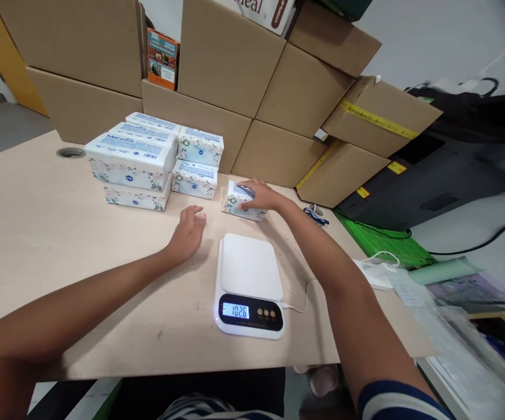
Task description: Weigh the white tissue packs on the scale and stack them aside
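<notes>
My right hand [257,195] grips a white, flower-printed tissue pack [244,211] from above, thumb at its front and fingers over its top. The pack stands on the table behind the kitchen scale [252,265]. My left hand [188,233] is over the table to the left of the scale, loosely bent and holding nothing. The scale's white plate bears nothing, and its lit display [235,310] reads about 102.6. Behind my left hand, larger tissue packs [132,154] are stacked on the left, with smaller packs [195,178] stacked beside them.
Cardboard boxes [217,64] form a wall along the table's back. An orange box [163,58] sits among them. A white cable [298,308] runs from the scale's right side. Dark equipment [445,157] and a green sheet [375,239] lie to the right. A round cable hole [70,153] is at the left.
</notes>
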Demonstrator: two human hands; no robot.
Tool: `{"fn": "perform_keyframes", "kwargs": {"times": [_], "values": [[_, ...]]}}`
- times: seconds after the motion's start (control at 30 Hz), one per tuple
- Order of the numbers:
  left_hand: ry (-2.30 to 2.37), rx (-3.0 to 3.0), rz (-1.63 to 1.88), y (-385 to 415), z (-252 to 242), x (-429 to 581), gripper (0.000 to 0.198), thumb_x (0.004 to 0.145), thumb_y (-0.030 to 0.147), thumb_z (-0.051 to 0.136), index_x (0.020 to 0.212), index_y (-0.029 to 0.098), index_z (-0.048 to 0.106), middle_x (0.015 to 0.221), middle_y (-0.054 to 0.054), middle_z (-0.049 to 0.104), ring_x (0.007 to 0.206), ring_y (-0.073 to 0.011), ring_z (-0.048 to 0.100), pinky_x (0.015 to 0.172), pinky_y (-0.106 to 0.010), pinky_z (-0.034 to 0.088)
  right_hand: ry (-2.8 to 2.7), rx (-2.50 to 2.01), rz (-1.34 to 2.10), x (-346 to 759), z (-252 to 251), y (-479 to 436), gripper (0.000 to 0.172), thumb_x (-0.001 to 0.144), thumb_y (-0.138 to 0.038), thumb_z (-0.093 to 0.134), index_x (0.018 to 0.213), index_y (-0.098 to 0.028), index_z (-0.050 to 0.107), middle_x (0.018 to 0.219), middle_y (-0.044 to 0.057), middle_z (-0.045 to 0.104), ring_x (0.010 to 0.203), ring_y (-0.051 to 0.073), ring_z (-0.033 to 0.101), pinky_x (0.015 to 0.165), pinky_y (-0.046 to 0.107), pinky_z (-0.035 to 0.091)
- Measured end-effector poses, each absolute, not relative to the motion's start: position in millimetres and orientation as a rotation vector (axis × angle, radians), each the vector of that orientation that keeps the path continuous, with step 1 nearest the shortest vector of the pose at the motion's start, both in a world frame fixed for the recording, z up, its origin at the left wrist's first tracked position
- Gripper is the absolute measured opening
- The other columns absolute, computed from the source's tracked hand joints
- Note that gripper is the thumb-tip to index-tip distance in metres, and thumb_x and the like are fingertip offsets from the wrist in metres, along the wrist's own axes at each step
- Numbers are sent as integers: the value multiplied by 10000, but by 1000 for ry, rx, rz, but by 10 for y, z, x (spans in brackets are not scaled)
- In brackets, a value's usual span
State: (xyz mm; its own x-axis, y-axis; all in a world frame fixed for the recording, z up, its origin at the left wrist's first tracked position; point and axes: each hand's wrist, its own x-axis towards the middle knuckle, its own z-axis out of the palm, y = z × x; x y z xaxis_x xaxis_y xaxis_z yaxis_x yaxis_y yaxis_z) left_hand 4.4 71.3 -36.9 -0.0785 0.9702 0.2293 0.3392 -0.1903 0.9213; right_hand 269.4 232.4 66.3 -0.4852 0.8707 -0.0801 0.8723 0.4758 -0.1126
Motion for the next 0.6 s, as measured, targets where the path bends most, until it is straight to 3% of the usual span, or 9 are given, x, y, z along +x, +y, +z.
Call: {"fn": "perform_keyframes", "kwargs": {"times": [0.1,0.23,0.33,0.5,0.6], "values": [[1436,1563,1254,705,-342,51,560,1167,593,428,1541,207,583,1786,-234,483,1728,-372,495,1512,-631,355,2642,1644,-295,2715,690,2366,1075,863,-533,974,1794,-258,512,1810,213,576,1705,493,501,1412,656,410],[1452,1556,1226,700,-298,66,590,1173,583,406,1574,181,568,1805,-252,457,1753,-370,453,1521,-609,338,2628,1660,-290,2732,741,2234,1038,815,-504,991,1706,-243,525,1682,220,674,1490,475,675,1280,617,542],[1436,1553,1234,705,-291,78,560,1187,580,385,1560,208,575,1795,-234,480,1748,-346,454,1524,-566,339,2730,1657,-169,2853,897,1994,1045,771,-502,1017,1663,-232,545,1640,218,674,1470,505,657,1262,639,548],[1398,1622,1249,732,-342,79,570,1197,632,354,1522,218,573,1774,-227,513,1764,-353,410,1532,-579,310,2842,1652,-230,3104,1214,1225,1225,801,-594,1011,1804,-288,377,1769,168,535,1575,514,582,1298,658,539],[1382,1643,1267,756,-382,73,637,1179,742,330,1502,250,573,1758,-208,527,1736,-366,449,1509,-586,362,2837,1497,-307,3175,1198,744,1319,759,-642,1029,1840,-337,338,1810,160,524,1583,527,590,1306,698,543]]}}
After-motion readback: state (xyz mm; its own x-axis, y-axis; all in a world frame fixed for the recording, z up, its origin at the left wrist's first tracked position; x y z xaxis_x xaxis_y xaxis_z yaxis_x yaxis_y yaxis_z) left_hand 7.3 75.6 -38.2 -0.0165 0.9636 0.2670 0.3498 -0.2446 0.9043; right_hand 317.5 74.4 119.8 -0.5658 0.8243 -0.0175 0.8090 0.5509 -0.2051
